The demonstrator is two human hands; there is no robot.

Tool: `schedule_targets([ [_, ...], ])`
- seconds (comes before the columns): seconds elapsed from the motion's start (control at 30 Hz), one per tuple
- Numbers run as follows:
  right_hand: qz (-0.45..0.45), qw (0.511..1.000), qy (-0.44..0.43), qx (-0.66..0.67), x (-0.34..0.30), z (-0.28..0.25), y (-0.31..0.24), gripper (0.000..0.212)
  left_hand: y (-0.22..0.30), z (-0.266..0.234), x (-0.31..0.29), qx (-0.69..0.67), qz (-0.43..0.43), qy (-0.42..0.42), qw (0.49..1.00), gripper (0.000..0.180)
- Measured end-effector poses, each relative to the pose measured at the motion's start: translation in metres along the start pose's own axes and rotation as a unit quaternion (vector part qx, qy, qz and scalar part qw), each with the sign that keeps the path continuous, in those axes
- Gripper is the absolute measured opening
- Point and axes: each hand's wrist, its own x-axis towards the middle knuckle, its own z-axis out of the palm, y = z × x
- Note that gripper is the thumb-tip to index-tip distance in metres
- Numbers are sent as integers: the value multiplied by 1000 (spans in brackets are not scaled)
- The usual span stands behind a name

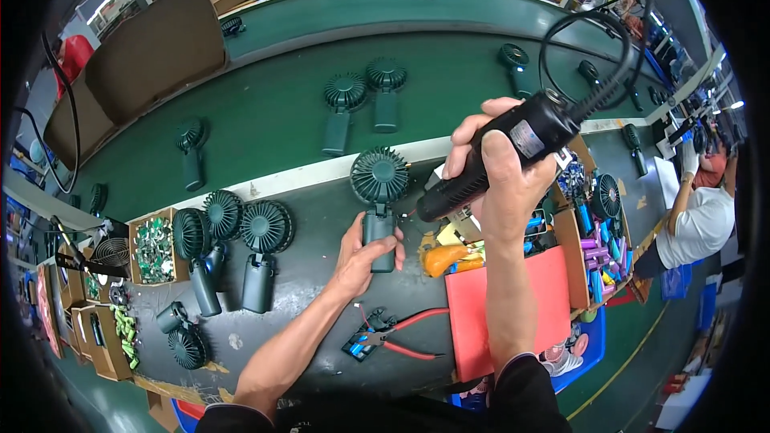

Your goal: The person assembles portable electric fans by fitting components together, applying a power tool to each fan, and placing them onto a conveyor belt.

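Observation:
A dark green handheld fan lies face up near the middle of the workbench. My left hand is closed round its handle, the thumb across it. My right hand grips a black electric screwdriver, its cable running up to the right. The screwdriver's nose points down-left, close beside the neck of the fan; whether the bit touches is too small to tell. Below my left hand are red-handled pliers and a small dark part with blue on it.
More green fans stand and lie on the left of the workbench. Beyond a pale edge, a green conveyor belt carries several fans. A box of circuit boards sits left; a red pad and box of battery cells right. Co-workers sit across and right.

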Motion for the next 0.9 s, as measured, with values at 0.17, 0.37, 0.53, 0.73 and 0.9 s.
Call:
schedule_targets([
  [0.17, -55, 997, -16, 53, -10, 6, 12, 37, 1, 3, -1, -3, 0, 3, 1000, 34],
  [0.37, -39, 999, 2, 35, -13, 7, 22, 39, 1, 5, 1, -7, -4, 5, 1000, 33],
  [0.53, -36, 999, -8, 23, -9, 6, 26, 37, 3, 7, 6, 6, -1, 0, 1000, 31],
  [0.73, 2, 1000, -9, -11, -17, 17, 42, 28, 0, -6, 1, 39, -1, 15, 999, 34],
  [0.9, 90, 981, 136, 106, -27, 0, 57, 23, -9, -3, 1, 125, -38, 36, 991, 84],
])
